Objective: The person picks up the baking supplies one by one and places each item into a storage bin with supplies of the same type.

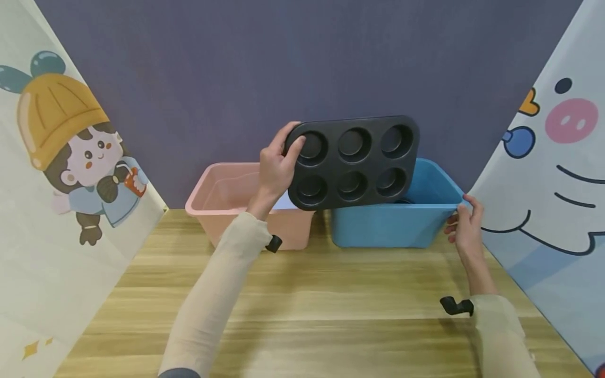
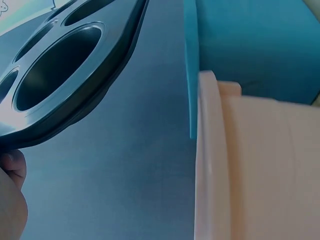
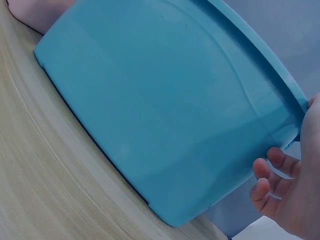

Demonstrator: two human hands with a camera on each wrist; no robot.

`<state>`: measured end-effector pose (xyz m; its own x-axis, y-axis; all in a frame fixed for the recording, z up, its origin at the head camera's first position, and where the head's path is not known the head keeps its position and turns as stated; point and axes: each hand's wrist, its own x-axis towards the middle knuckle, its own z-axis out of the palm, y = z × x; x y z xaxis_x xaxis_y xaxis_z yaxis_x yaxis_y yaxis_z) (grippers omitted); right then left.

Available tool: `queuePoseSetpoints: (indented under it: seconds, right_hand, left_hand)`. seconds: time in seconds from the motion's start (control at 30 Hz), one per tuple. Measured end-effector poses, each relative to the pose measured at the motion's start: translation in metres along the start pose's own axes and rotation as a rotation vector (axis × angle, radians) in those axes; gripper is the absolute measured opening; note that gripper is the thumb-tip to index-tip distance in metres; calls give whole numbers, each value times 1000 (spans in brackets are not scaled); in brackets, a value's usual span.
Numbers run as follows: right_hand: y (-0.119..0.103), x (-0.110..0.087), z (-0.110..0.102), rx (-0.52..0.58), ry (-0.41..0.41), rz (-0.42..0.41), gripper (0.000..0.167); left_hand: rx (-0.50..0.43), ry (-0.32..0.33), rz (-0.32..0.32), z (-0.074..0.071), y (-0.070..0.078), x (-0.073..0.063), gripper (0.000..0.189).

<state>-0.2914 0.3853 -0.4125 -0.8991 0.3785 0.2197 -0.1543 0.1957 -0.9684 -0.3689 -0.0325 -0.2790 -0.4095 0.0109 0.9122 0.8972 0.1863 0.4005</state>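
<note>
My left hand (image 1: 277,165) grips the left end of a dark muffin tin (image 1: 331,167), with the thumb on its front face near a cup. The tin is held up tilted, its several round cups facing me, above and between a pink bin (image 1: 250,228) and a blue bin (image 1: 383,226). In the left wrist view the muffin tin (image 2: 95,65) fills the upper left. My right hand (image 1: 468,228) holds the blue bin's right front corner by the rim. In the right wrist view, several fingers (image 3: 267,192) curl beside the blue bin's wall (image 3: 165,110).
Both bins stand side by side on a wood-grain table (image 1: 331,294), against a dark blue-grey back panel (image 1: 236,79). Inside the pink bin a pale lilac item (image 1: 285,202) shows partly. A dark item (image 1: 404,201) peeks out in the blue bin. Cartoon-printed panels flank both sides.
</note>
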Motion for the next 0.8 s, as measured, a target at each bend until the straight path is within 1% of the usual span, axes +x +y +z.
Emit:
queuePoseSetpoints:
  seconds: [0.17,0.33,0.47,0.6,0.67,0.8]
  right_hand:
    - [2,2,-2,-30,14,15,43]
    - [0,0,-4,-53,13,-3,44]
    - [-1,0,-5,-45,13,4,45]
    - [4,6,-5,-55,18,26,45]
    - [10,10,-6,-65,22,30,46]
    - [20,15,-8,-100,32,29,45]
  left_hand:
    - [-13,0,10,14,0,8,31]
    - [-26,-21,48,29,-1,13,30]
    - [32,-24,101,45,-2,15,30]
    - [117,19,154,62,-7,12,30]
    - [148,39,167,70,-9,10,30]
    - [183,53,153,87,-11,8,32]
